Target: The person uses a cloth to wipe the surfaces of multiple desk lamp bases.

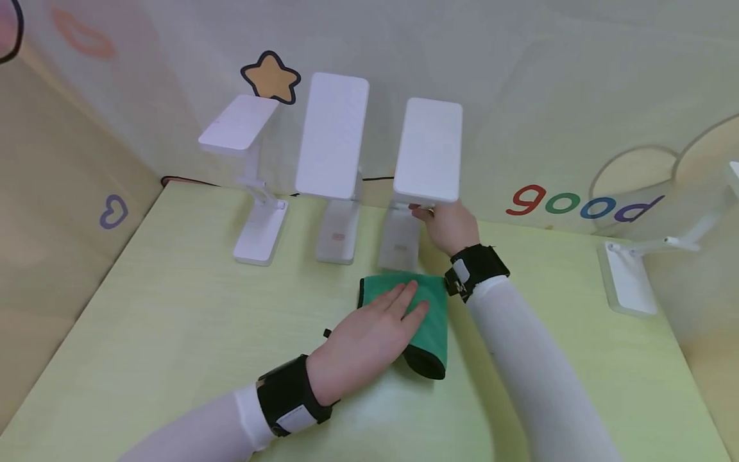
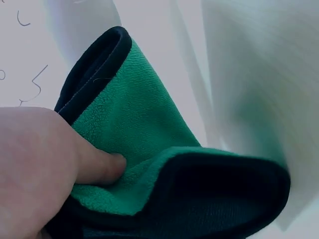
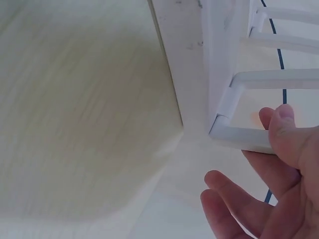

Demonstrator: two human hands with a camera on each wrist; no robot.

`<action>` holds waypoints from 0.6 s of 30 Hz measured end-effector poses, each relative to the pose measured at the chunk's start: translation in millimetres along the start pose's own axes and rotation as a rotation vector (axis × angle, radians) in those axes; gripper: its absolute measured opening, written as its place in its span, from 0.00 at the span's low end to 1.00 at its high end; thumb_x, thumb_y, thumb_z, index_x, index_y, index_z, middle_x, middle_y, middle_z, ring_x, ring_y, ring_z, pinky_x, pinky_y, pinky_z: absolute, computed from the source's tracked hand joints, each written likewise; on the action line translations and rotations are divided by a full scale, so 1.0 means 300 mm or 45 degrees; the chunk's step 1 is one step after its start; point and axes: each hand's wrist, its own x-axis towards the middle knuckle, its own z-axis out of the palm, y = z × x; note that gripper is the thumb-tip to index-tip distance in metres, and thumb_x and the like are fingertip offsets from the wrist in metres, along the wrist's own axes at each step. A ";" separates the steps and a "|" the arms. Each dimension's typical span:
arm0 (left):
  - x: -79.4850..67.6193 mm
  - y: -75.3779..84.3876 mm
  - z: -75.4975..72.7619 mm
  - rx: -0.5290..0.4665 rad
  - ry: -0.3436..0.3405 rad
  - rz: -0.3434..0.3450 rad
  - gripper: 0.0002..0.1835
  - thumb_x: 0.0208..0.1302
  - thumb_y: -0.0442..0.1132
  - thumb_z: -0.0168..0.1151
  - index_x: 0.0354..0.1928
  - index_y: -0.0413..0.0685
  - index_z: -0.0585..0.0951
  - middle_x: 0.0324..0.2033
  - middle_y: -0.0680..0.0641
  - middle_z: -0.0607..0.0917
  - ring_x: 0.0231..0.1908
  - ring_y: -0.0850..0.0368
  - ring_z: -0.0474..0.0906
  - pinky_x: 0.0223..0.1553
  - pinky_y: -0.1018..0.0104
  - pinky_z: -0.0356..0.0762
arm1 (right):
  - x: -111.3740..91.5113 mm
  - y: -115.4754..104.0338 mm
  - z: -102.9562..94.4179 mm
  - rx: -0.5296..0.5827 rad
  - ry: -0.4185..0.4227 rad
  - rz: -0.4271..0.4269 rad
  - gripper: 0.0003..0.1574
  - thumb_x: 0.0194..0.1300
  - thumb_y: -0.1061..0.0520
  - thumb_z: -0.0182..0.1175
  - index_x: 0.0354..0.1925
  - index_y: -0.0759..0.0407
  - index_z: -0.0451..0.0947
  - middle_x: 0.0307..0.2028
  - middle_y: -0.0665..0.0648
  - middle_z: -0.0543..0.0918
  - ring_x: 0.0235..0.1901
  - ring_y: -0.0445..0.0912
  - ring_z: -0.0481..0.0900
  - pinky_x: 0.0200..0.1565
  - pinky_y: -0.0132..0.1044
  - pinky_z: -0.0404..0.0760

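Note:
My left hand (image 1: 369,343) holds a green cloth (image 1: 433,321) with dark edging, fingers extended over its top. In the left wrist view the thumb (image 2: 102,167) presses into the folded green fabric (image 2: 144,99), and the other fingers are hidden. Beyond it, my right hand (image 1: 453,228) reaches under the white top panel (image 1: 430,151) of the rightmost of three grouped folding phone stands. Its thumb and a finger pinch a white bar (image 3: 244,138) of the stand's arm, while other fingers hang apart. The stand's base (image 1: 399,244) lies just behind the cloth.
Two similar white stands, the middle one (image 1: 333,135) and the left one (image 1: 260,231), stand alongside. Another stand (image 1: 629,279) is at the far right. A dark cable (image 1: 378,178) runs along the back wall, which carries coloured letters (image 1: 562,203).

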 end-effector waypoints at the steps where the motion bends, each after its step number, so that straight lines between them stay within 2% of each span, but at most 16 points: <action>1: 0.001 0.000 -0.005 -0.011 0.002 0.000 0.23 0.68 0.31 0.61 0.65 0.41 0.74 0.64 0.33 0.72 0.64 0.44 0.67 0.63 0.60 0.71 | 0.004 0.003 -0.001 0.003 -0.004 0.007 0.11 0.70 0.55 0.62 0.50 0.52 0.79 0.44 0.52 0.86 0.49 0.48 0.80 0.46 0.49 0.81; 6: 0.007 -0.003 -0.024 -0.066 0.025 -0.006 0.24 0.68 0.30 0.60 0.65 0.41 0.74 0.65 0.33 0.72 0.65 0.44 0.66 0.62 0.60 0.71 | 0.021 0.014 -0.005 0.012 -0.027 0.010 0.11 0.71 0.56 0.61 0.51 0.52 0.78 0.43 0.53 0.85 0.49 0.48 0.79 0.48 0.49 0.80; 13: 0.016 -0.005 -0.032 -0.104 0.023 -0.019 0.24 0.67 0.29 0.60 0.65 0.41 0.74 0.65 0.33 0.71 0.64 0.44 0.68 0.61 0.60 0.73 | 0.030 0.020 -0.017 0.014 -0.037 -0.009 0.06 0.69 0.57 0.62 0.45 0.54 0.79 0.41 0.53 0.85 0.48 0.48 0.79 0.50 0.48 0.80; 18: 0.019 -0.019 -0.044 -0.201 0.014 -0.064 0.26 0.66 0.28 0.60 0.66 0.42 0.73 0.65 0.34 0.71 0.63 0.45 0.69 0.56 0.59 0.78 | 0.012 0.033 -0.034 0.005 -0.073 -0.016 0.24 0.69 0.53 0.64 0.61 0.54 0.73 0.56 0.58 0.80 0.57 0.52 0.74 0.57 0.52 0.76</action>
